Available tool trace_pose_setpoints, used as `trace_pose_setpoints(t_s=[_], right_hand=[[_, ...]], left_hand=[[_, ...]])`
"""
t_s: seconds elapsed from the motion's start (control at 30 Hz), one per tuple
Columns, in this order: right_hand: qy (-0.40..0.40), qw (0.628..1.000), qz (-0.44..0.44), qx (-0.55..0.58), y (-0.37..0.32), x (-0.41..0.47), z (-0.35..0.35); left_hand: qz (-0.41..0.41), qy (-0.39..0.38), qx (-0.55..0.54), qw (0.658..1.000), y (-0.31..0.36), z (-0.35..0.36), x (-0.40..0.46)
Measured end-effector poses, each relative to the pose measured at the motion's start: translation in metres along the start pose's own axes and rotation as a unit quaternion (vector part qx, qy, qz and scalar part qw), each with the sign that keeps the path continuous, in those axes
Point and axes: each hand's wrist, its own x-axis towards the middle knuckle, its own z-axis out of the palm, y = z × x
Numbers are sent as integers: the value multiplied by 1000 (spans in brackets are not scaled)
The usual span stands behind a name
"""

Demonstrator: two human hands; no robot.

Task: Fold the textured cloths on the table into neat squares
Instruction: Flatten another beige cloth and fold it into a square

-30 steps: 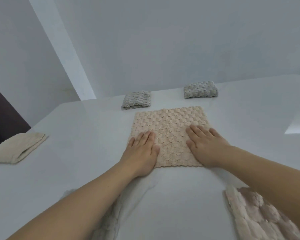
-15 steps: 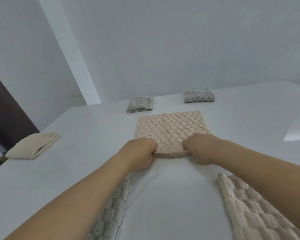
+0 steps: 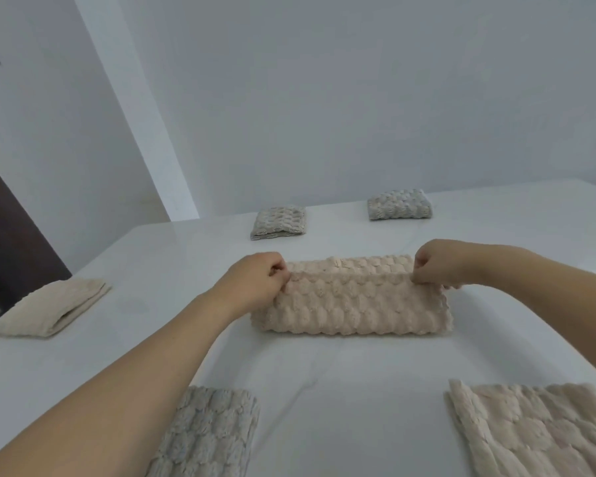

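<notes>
The left hand point(image 3: 255, 284) and the right hand point(image 3: 434, 265) each pinch an upper corner of the beige cloth point(image 3: 355, 304), fingers curled tight in a narrow grip on its raised edge. The cloth lies doubled over at the middle of the white bench point(image 3: 324, 373). Two folded grey cloths point(image 3: 278, 222) point(image 3: 399, 203) sit far behind it, a folded cream cloth point(image 3: 52, 306) lies at the left, and a grey cloth point(image 3: 207, 435) and a beige cloth point(image 3: 537, 428) lie near.

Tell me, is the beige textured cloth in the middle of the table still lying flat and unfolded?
No, the beige textured cloth is doubled over, with the left hand and right hand pinching its raised edge.
</notes>
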Motion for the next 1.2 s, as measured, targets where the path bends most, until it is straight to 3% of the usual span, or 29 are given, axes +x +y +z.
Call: trace_pose_setpoints(t_s=[0.27, 0.37, 0.47, 0.53, 0.7, 0.87, 0.93, 1.2], right_hand=[[162, 986, -24, 34, 14, 78, 18], [200, 974, 0, 105, 23, 92, 40], [250, 965, -4, 84, 27, 95, 58], [237, 969, -4, 70, 27, 100, 55], [224, 974, -5, 40, 27, 106, 52], [185, 962, -23, 201, 30, 104, 41], [175, 960, -24, 217, 31, 104, 41], [222, 958, 3, 181, 25, 106, 43]], left_hand=[[-17, 64, 6, 998, -20, 41, 85], [-50, 71, 23, 996, -27, 66, 95], [-61, 113, -5, 992, -38, 79, 94], [-65, 119, -38, 990, -42, 79, 97], [-67, 91, 58, 992, -38, 78, 102], [-84, 86, -54, 991, -38, 72, 98], [-95, 73, -66, 991, -38, 71, 97], [-112, 76, 16, 991, -38, 70, 94]])
